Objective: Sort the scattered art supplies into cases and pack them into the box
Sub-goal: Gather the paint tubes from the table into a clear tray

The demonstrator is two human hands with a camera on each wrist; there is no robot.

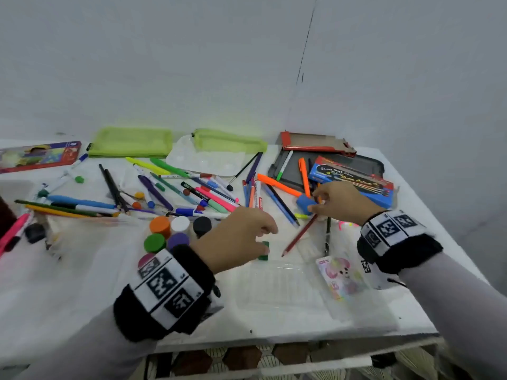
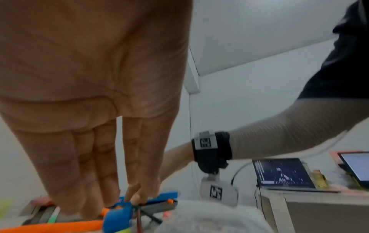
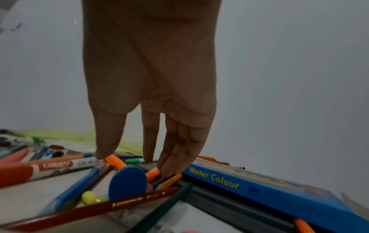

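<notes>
**Head view: sorting barely begun, table still strewn**

I judge the job to be at its start. Pens and markers (image 1: pixel 175 187) lie loose across the table (image 1: pixel 274 322) from 9 to 12 o'clock, and the two green pouches (image 1: pixel 131 142) at 11 o'clock look flat and unfilled. I cannot tell which container is the packing box.

My left hand (image 1: pixel 241 237) sits at centre, fingers curled down over a small green block (image 1: pixel 264 250); its grip looks pinched on the block, though the fingertips are hidden. My right hand (image 1: pixel 340 201) reaches to 2 o'clock, fingers hanging down and fairly straight, tips touching an orange pen (image 3: pixel 152 173) beside the blue water colour box (image 3: pixel 259 189). Nothing is clamped there yet.

Everything is left to do, as I see it: gathering, casing, packing.

Around the work: paint pots (image 1: pixel 178 229) at 8 o'clock of the left hand, a clear plastic tray (image 1: pixel 274 286) at 6 o'clock, a dark tray (image 1: pixel 290 171) under the water colour box. A red pencil (image 1: pixel 299 235) and a blue round-ended thing (image 3: pixel 127 181) crowd the right hand's reach, so a clean pick there looks awkward.
</notes>
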